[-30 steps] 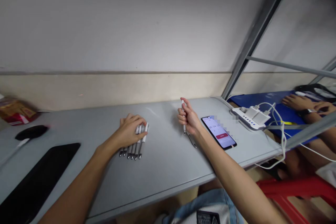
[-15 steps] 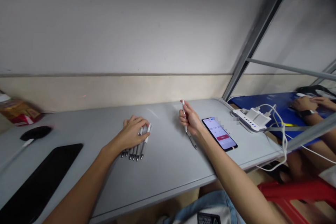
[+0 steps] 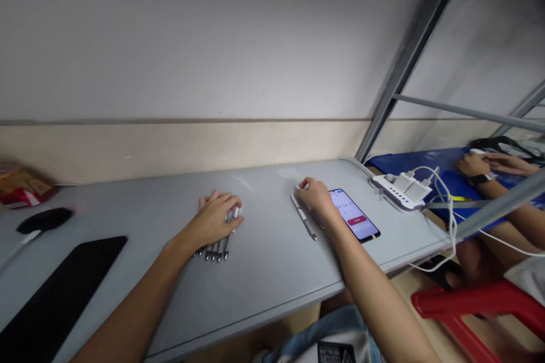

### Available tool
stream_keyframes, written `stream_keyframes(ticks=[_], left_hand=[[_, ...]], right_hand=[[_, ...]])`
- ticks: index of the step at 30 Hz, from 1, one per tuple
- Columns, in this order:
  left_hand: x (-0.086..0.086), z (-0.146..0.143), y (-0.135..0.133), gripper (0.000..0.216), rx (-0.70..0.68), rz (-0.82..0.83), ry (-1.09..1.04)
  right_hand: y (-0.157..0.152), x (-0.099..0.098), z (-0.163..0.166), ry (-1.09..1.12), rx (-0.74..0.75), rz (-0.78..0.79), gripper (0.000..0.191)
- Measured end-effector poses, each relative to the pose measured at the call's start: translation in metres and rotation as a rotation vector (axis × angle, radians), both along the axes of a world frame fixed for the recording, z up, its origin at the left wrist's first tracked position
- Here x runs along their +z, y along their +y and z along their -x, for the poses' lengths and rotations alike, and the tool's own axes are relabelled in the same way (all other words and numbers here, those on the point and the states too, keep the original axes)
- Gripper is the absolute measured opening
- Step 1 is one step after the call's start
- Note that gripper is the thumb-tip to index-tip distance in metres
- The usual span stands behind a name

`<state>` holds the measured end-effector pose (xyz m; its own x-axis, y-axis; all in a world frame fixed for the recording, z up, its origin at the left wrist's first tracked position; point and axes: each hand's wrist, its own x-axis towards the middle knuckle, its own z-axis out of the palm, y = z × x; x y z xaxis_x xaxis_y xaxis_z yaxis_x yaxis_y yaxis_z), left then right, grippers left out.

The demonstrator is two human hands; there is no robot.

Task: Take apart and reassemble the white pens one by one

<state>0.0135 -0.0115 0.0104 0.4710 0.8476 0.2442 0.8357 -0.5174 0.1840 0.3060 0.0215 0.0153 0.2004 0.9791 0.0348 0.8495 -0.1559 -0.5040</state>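
Several white-and-grey pens (image 3: 219,249) lie side by side on the grey desk, tips toward me. Over their upper ends my left hand (image 3: 219,212) is curled, fingers and thumb closed about the row, hiding much of it. To the right, a single pen (image 3: 304,218) lies slanted on the desk. Just beside it my right hand (image 3: 315,195) is low at the desk surface, fingers closed on another pen (image 3: 318,221), mostly covered by the hand; only its ends show. A phone (image 3: 355,215) with a timer on screen lies right of that hand.
A white power strip (image 3: 398,193) with plugs and cables sits at the desk's right end by a metal frame post (image 3: 383,108). At left are a black mat (image 3: 68,289), a black oval object (image 3: 45,219) and a red-yellow packet (image 3: 23,186). Another person's hands (image 3: 474,164) are far right.
My right hand has come down from above the desk with the upright pen, bringing it beside the lying pen. My left hand stays over the row. The view has shifted slightly.
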Motion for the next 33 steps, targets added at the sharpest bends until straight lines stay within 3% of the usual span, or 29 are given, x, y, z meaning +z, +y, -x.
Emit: stream_keyframes(ticks=[6, 24, 27, 30, 33], left_hand=[[-0.002, -0.002, 0.000, 0.014, 0.011, 0.020, 0.007], [-0.008, -0.009, -0.002, 0.019, 0.042, 0.023, -0.008], [-0.006, -0.012, -0.004, 0.020, 0.070, 0.024, -0.012], [0.000, -0.016, -0.007, 0.022, 0.090, 0.042, -0.072], [0.007, -0.022, -0.011, 0.019, 0.042, 0.061, -0.210]], right_hand=[[-0.002, 0.003, 0.001, -0.078, -0.013, 0.094, 0.022], [-0.002, 0.002, -0.003, -0.012, 0.070, 0.135, 0.018], [-0.003, 0.002, -0.002, -0.034, 0.037, 0.068, 0.021], [-0.005, 0.001, 0.004, -0.011, 0.045, -0.093, 0.022], [-0.010, 0.000, 0.018, 0.142, 0.312, -0.281, 0.024]])
